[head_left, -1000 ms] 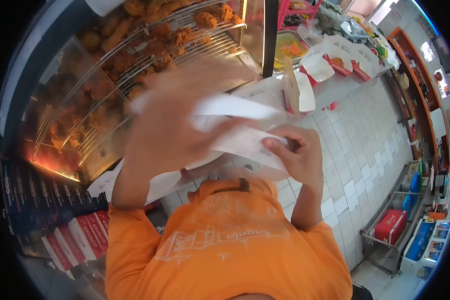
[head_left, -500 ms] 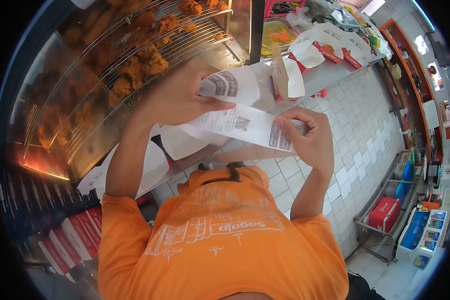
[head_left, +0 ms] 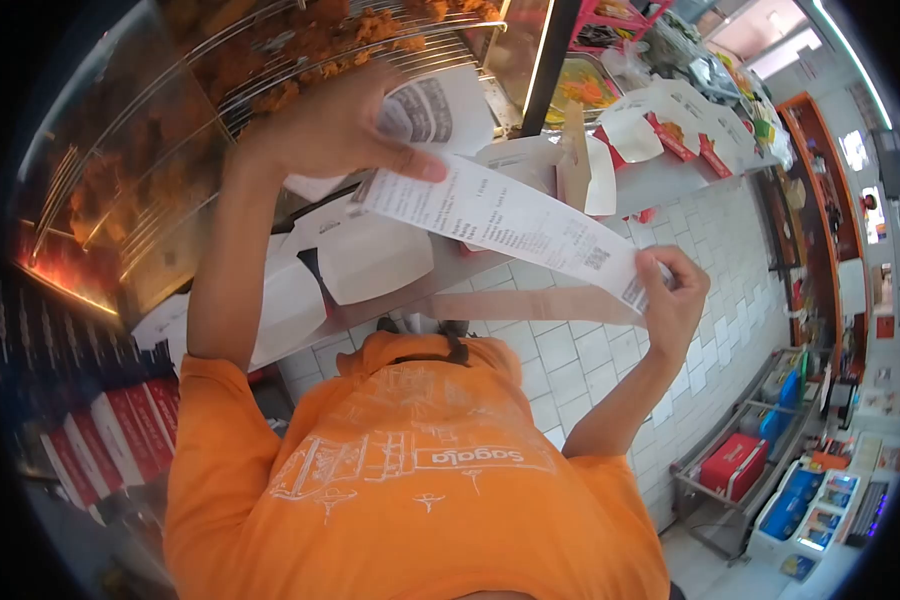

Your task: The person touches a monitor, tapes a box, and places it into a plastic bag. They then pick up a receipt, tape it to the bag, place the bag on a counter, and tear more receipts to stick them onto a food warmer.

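A long printed paper receipt (head_left: 510, 225) is stretched between my two hands, sloping down to the right, with a QR code near its right end. My left hand (head_left: 320, 130) grips its upper part, thumb on top of the paper. Another printed section of paper (head_left: 425, 110) curls up beyond that thumb. The right end is pinched between the thumb and fingers of my right hand (head_left: 675, 295). Below the receipt, open white paper boxes (head_left: 375, 260) stand on the counter; the receipt overlaps part of them in this view.
Fried chicken pieces (head_left: 370, 28) lie on wire racks in a lit display case at the upper left. Red boxes (head_left: 675, 138) sit on the far counter near a metal tray (head_left: 582, 88). A rolling cart (head_left: 735, 465) stands on the tiled floor at right.
My hands have moved apart, the right one down and to the right, drawing the receipt out longer. More printed lines now show. The camera view has shifted slightly.
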